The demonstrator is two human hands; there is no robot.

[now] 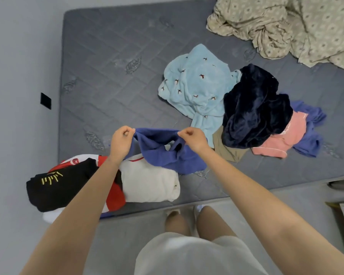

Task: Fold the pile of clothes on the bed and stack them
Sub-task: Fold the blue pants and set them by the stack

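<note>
Two hands are up over the near part of the bed (111,76), with a royal-blue garment (159,149) strung between them. The left hand (120,139) has its fingers (125,131) curled in and clamped on the garment's left top corner; the right hand (193,138) pinches the right top corner the same way. The top edge runs fairly taut from fist to fist, while the rest sags in crumpled folds onto the mattress and touches the far edge of a folded white garment (149,183).

That white piece lies at the near left of the bed, and just left of it, partly behind the left forearm, are a red garment (115,201) and a folded black garment with yellow stitching (62,187).

Over on the right sits the unfolded pile: a light-blue bird-print garment (195,86), a dark navy plush garment (252,110) heaped beside it, then a pink garment (286,139), a blue-violet garment (312,135) and a tan garment (226,149) peeking out underneath. A rumpled patterned beige sheet (286,26) fills the far right corner.
</note>
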